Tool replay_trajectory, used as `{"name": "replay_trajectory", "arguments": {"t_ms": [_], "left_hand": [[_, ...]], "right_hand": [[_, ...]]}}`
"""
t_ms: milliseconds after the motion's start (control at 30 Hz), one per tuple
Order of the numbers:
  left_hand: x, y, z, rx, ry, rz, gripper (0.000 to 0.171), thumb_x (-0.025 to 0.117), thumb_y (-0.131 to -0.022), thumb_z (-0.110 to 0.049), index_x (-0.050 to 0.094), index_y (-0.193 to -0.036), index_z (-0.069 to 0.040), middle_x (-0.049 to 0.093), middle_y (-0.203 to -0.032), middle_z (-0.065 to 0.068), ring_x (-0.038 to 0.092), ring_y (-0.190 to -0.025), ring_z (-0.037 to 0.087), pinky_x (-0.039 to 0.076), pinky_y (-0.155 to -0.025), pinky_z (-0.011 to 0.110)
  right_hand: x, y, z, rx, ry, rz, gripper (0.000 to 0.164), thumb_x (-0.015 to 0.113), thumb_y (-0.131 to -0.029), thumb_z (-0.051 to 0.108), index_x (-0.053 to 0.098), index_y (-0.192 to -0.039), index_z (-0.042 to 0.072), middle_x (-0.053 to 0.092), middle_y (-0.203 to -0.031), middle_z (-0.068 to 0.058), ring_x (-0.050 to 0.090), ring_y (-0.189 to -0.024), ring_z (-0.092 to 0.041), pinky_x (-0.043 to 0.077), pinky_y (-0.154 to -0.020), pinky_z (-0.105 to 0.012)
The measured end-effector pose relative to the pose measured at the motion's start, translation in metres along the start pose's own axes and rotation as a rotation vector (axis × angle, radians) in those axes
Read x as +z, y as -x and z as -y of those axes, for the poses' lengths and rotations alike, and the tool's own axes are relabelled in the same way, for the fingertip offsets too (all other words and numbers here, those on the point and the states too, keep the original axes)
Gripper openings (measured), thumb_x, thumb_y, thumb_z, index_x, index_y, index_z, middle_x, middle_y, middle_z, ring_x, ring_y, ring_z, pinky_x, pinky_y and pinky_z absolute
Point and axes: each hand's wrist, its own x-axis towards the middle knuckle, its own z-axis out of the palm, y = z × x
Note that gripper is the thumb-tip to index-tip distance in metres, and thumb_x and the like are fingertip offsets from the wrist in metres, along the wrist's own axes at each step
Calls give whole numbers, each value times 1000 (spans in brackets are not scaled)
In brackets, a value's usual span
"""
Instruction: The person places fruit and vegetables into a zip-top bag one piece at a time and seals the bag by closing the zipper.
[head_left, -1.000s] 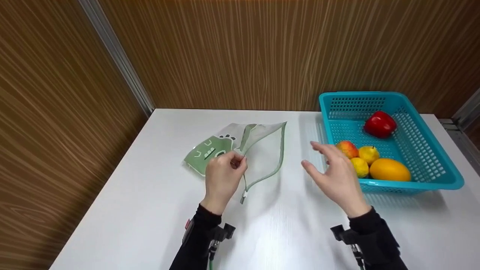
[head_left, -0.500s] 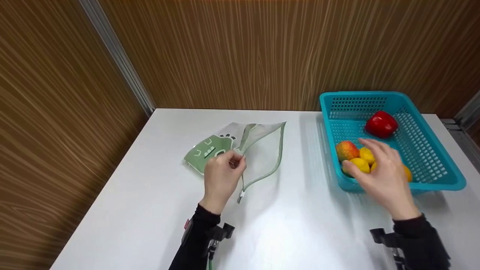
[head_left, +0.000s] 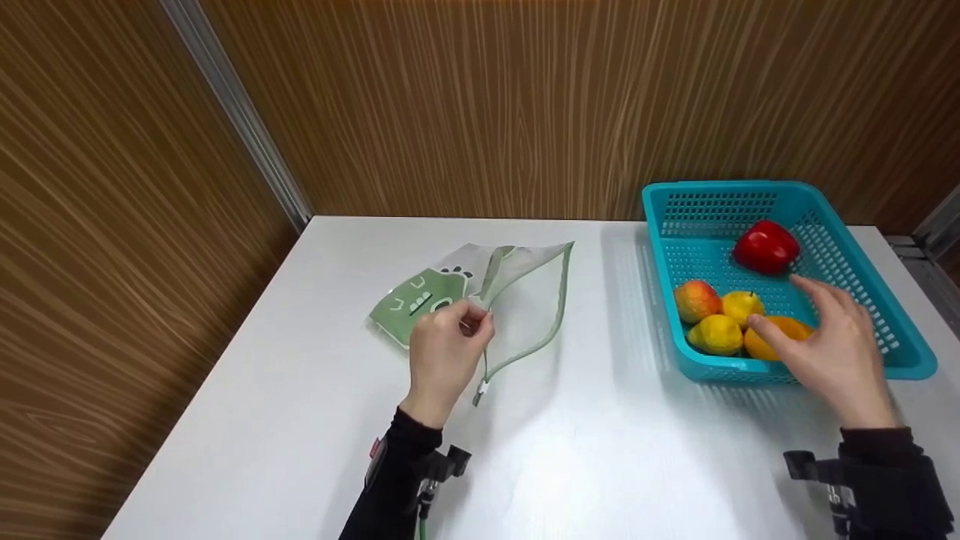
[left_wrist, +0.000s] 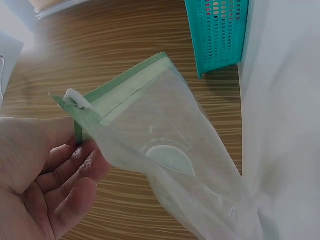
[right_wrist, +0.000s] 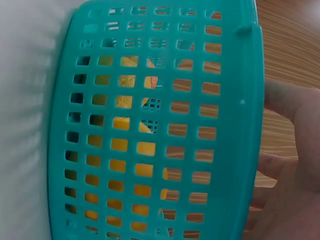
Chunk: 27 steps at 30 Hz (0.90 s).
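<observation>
One orange fruit (head_left: 791, 328), seemingly lying crosswise, is noted under the thumb of the nearer, wide-spread right hand (head_left: 840, 352); the bag (head_left: 431, 296) is pinched by the left hand (head_left: 448, 345).

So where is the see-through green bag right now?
In the head view, the bag is left of centre over the white table, pinched at its edge by the person's left hand, with the teal basket off to its right.

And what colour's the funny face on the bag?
The face is mostly green with white and dark markings, clearest in the head view.
</observation>
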Motion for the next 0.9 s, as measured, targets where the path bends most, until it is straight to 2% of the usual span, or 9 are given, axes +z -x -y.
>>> {"name": "replay_trajectory", "arguments": {"t_ms": [67, 233, 300, 400, 700, 900], "left_hand": [[0, 0, 0, 1, 2, -3, 8, 69, -81, -15, 70, -73, -13, 72, -66, -2, 65, -59, 7, 50, -57, 21], [1, 1, -2, 4, 11, 6, 8, 69, -81, -16, 70, -74, -13, 71, -67, -2, 65, -60, 7, 49, -57, 19], [2, 2, -3, 1, 12, 13, 8, 68, -82, -16, 70, -74, -13, 71, -67, -2, 65, -60, 7, 49, -57, 19], [4, 3, -4, -5, 13, 16, 8, 69, -82, -17, 70, -74, -14, 71, -67, -3, 65, -60, 6, 48, -57, 18], [4, 1, -7, -3, 19, 31, 6, 68, -81, -16, 71, -76, -14, 72, -68, -2, 65, -60, 6, 48, -57, 18], [2, 1, -3, -5, 8, 29, 6, 68, -81, -17, 71, -76, -15, 71, -68, -3, 64, -60, 6, 47, -57, 18]], "right_hand": [[1, -2, -3, 7, 17, -16, 80, 57, -89, 50, 27, -149, 5, 21, -153, -31, 15, -139, -54, 4, -112, -71], [-2, -5, -10, 74, 122, -39, 81, 54, -90, 52, 27, -148, 2, 22, -151, -33, 19, -134, -55, 15, -110, -71], [-5, -7, -14, 97, 162, -22, 83, 54, -89, 54, 25, -148, 2, 20, -151, -34, 20, -131, -56, 22, -105, -72], [-9, -9, -19, 117, 202, 21, 87, 54, -89, 55, 23, -149, 1, 19, -149, -36, 20, -129, -57, 24, -103, -73], [-15, -23, -29, 181, 270, 289, 104, 48, -83, 71, 18, -147, -5, 19, -141, -43, 22, -119, -57, 25, -99, -74], [-16, -40, -30, 117, 303, 480, 115, 51, -76, 77, 20, -144, -10, 20, -139, -46, 27, -115, -58, 29, -97, -73]]}}
